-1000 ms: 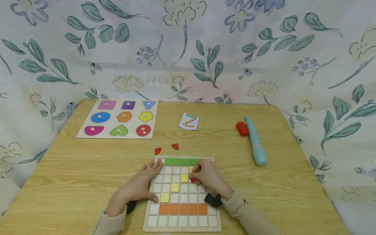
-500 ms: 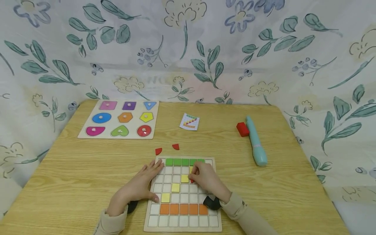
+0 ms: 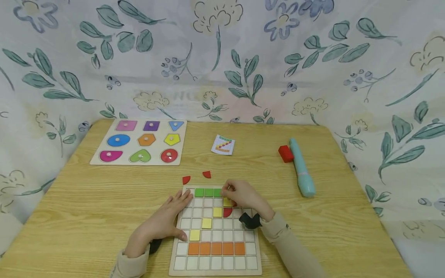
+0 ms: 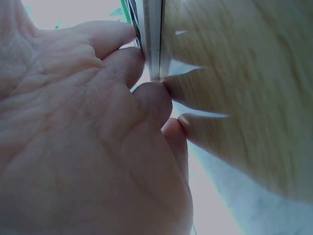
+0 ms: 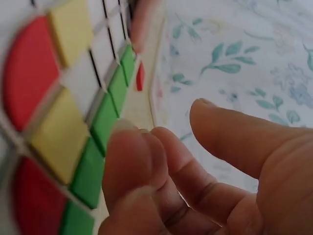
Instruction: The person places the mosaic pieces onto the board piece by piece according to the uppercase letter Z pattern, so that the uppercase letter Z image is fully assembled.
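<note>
A wooden grid board [image 3: 215,262] lies on the table with green tiles [image 3: 204,192], yellow tiles [image 3: 206,223] and orange tiles [image 3: 216,248] in its cells. A red quarter-circle piece [image 3: 227,212] sits in a cell right of a yellow tile; another red piece [image 5: 36,196], partly under the hand in the head view, shows at the right wrist view's lower left. My left hand [image 3: 167,218] rests with spread fingers on the board's left edge. Above the upper right cells is my right hand [image 3: 243,195]; its thumb [image 5: 215,122] stands apart from the bent fingers, nothing between them.
Two loose red quarter-circle pieces, one at the left [image 3: 186,180], lie beyond the board. Farther back are a knobbed shape puzzle [image 3: 135,146] and a small pattern card [image 3: 223,145]. A toy hammer [image 3: 301,170] with a red head lies at the right.
My right hand has let go of the red quarter-circle piece, which now lies in its cell, and has moved up toward the green row. The left hand has stayed in place.
</note>
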The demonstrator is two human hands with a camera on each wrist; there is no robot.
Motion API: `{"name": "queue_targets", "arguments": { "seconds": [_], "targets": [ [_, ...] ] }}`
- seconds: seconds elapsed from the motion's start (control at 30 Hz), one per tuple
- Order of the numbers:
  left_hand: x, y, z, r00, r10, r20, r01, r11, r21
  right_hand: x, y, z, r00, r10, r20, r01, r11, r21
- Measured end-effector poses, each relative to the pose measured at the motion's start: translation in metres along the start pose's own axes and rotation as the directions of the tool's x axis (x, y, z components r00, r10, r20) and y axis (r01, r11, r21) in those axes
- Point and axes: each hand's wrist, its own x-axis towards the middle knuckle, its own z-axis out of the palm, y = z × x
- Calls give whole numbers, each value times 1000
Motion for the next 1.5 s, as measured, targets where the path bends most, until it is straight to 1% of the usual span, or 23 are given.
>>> {"name": "queue_targets", "arguments": {
  "seconds": [0.13,0.3,0.4,0.5,0.6,0.7,0.83,0.93,1.0,1.07,1.17,1.23,1.33,1.5],
  "targets": [
    [-1,-1,-2,1000,-3,3,3,1000,2,26,-7,-1,999,-17,-40,16,1000,-10],
    [-1,0,-3,1000,3,8,-3,1000,7,55,-12,10,994,-58,-87,55,998,-39],
    [-1,0,-3,1000,9,9,-9,1000,15,66,-13,18,991,-100,-88,93,992,-80],
    [-1,-1,-4,1000,11,8,-11,1000,16,73,-14,24,987,-137,-79,127,985,-119],
    [-1,0,-3,1000,9,3,-9,1000,17,73,-10,26,985,-151,-85,139,981,-132],
    [0,2,-3,1000,10,-1,-10,1000,17,71,-4,24,986,-127,-109,113,986,-121],
    [1,3,-2,1000,11,2,-11,1000,14,63,4,14,985,-84,-149,66,990,-127],
    [1,2,-2,1000,-2,2,2,1000,13,54,11,5,984,-61,-169,40,991,-124],
    [0,2,-2,1000,-11,0,11,1000,13,47,16,-2,979,-41,-200,13,991,-136],
    [0,2,-2,1000,-14,-2,14,1000,15,40,23,-10,966,2,-257,-47,985,-167],
    [0,2,-3,1000,-13,3,13,1000,10,30,32,-20,932,72,-355,-155,965,-210],
    [-1,2,-3,1000,-14,3,14,1000,7,25,38,-24,914,103,-393,-202,955,-218],
    [-2,2,-4,1000,-16,0,16,1000,0,20,42,-28,909,106,-404,-208,954,-216],
    [-1,1,-3,1000,-7,0,7,1000,-1,17,41,-33,918,72,-389,-178,954,-242]
  ]
}}
